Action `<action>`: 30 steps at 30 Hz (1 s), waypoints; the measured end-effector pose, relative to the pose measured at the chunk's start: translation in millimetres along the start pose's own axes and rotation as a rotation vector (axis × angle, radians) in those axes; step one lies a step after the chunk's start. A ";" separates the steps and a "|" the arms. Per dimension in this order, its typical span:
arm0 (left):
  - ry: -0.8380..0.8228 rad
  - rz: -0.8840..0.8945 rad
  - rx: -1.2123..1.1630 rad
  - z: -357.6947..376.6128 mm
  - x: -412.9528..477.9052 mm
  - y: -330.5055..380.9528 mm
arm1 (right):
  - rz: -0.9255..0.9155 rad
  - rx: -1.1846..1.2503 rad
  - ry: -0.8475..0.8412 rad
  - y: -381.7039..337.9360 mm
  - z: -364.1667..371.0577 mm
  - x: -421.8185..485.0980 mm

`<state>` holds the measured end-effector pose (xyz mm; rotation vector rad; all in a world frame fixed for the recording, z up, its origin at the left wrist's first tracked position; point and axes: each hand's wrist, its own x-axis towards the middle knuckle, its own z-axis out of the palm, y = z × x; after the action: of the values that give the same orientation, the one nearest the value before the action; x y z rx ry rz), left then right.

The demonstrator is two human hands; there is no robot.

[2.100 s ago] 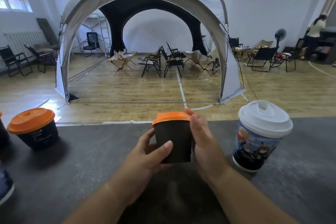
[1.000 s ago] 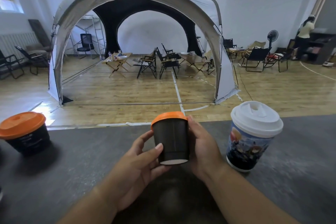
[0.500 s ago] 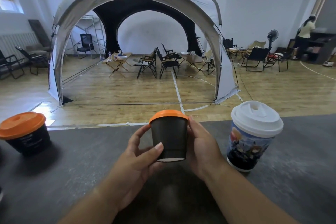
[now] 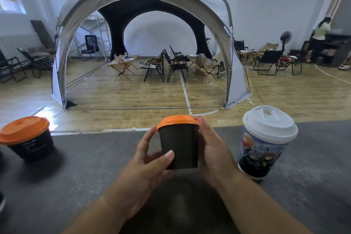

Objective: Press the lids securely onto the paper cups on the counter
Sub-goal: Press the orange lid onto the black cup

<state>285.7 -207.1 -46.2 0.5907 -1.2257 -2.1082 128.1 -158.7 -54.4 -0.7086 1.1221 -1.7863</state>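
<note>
You hold the small black cup (image 4: 178,148) with its orange lid (image 4: 177,122) between both hands above the middle of the counter (image 4: 91,167), near its far edge: your left hand (image 4: 150,159) is wrapped on the wall with the thumb across the front, your right hand (image 4: 210,150) is cupped on the other side with fingertips at the lid's rim. Whether the lid is seated all round cannot be told, so squeezing the paper wall while you press could buckle it and pop the rim loose. The tall cup (image 4: 264,150) stands just beside your right wrist, and a sideways move could knock it over.
</note>
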 end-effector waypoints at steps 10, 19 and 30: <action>-0.012 -0.047 -0.026 -1.7 1.6 -2.7 | 0.112 0.053 -0.012 -4.6 2.0 -1.2; 0.007 -0.089 0.011 -4.6 4.4 -3.9 | 0.051 0.092 0.025 -3.1 4.5 1.0; -0.028 -0.112 -0.032 -1.6 1.6 -1.8 | 0.019 -0.017 0.032 -1.2 2.2 0.5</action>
<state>285.1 -208.5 -48.6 0.6307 -1.1965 -2.2315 129.2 -159.8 -52.4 -0.6800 1.1625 -1.7799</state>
